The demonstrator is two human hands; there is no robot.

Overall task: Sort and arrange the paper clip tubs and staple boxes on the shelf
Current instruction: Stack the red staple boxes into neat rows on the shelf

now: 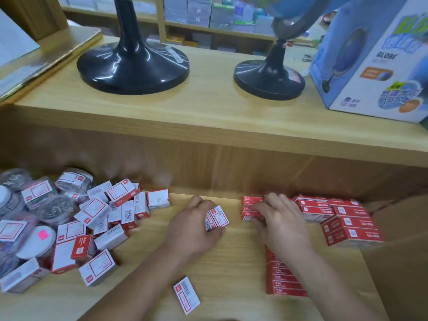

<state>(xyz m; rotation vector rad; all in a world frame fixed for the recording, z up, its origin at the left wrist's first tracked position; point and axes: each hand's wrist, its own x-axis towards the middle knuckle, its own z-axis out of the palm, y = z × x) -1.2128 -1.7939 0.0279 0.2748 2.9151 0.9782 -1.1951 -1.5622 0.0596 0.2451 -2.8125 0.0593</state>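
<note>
Honestly, the biggest risk is far left of the red stack [249,208]. The paper clip tubs [54,210] are heaped in with a jumble of staple boxes [104,214], and the round tubs are likely to be set rolling if a box is pulled from under them.

Just left of the red stack, two small staple boxes [218,216] are clamped between the thumb and curled fingers of the left hand [194,223]. With two in one pinch, one can easily be squeezed out or set down crooked.

A loose box [186,295] is lying in front of the red stack and a bit left, near the shelf edge, where it could be swept off by a forearm.

The right hand [280,221] is laid against the red stack itself, fingers bent over it. Whether it's actually gripped can't be told. The stack is several boxes high, so it could be toppled by a careless nudge. More red boxes [347,223] are lined up to its right, a little unevenly.

Everything is carried by a pale wooden shelf [231,262]. Above the red stack, an upper board [208,107] is loaded with a big black globe base [133,66], a smaller one [268,77] and, further right, a globe carton [375,61]. Well above and behind, racks of stationery [199,12] can be made out, blurry.
</note>
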